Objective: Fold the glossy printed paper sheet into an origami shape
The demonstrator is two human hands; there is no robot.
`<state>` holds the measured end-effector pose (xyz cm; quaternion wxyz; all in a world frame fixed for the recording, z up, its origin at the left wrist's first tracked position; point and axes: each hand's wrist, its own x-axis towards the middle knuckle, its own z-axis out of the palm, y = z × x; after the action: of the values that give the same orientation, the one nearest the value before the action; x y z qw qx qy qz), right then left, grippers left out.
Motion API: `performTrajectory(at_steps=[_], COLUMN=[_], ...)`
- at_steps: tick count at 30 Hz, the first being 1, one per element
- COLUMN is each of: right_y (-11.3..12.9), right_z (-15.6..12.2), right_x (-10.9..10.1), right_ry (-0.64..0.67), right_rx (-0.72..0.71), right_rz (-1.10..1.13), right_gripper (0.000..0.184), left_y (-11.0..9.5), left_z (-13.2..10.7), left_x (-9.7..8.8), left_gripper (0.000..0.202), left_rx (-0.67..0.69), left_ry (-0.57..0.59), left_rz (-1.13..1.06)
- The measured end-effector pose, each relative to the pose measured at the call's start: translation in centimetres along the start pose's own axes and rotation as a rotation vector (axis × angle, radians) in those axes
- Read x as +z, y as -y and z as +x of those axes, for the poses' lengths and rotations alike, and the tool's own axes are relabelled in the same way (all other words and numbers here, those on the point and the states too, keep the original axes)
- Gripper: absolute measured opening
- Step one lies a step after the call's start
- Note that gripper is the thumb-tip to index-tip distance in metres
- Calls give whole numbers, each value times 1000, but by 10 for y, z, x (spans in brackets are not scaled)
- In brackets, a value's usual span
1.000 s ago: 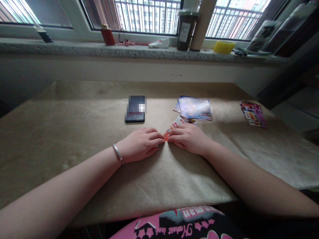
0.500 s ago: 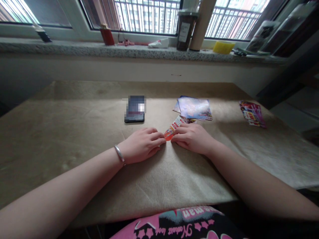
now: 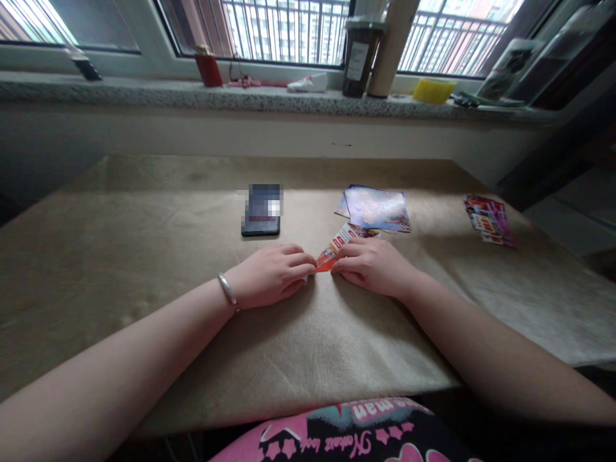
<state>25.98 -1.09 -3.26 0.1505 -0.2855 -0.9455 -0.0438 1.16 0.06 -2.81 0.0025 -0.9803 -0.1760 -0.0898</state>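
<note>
"Printed paper (image 3: 337, 245), nearer and right of the phone (image 3: 262, 212): how far along?"

"Its orange end (image 3: 324, 266) seems partly folded, the rest flat. Left hand (image 3: 274, 276) and right hand (image 3: 373, 266) pinch it, fingers (image 3: 303, 260) narrow."

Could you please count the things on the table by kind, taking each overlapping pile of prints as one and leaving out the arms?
Phone: 1
Piles of prints: 2, the bluish pile and the pink-and-red pile
Printed paper at the fingers, partly hidden by the right hand: 1
Total: 4
</note>
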Motion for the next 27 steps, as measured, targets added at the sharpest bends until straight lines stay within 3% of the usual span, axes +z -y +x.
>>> performTrajectory(at_steps=[12,20,27], right_y=[-8,0,4], right_z=[-10,-4,1], right_x=[-5,8,14], right_ry=[5,-69,-78], right_rx=[19,61,46], right_rz=[-4,-13,-28], right_gripper=[20,22,22], left_y=[5,11,11], left_z=[-4,-11,-11], left_x=[-1,-10,-7], left_gripper=[22,20,21], left_rx=[27,0,-34], left_ry=[-13,8,-17], left_rz=[-62,-16,-4])
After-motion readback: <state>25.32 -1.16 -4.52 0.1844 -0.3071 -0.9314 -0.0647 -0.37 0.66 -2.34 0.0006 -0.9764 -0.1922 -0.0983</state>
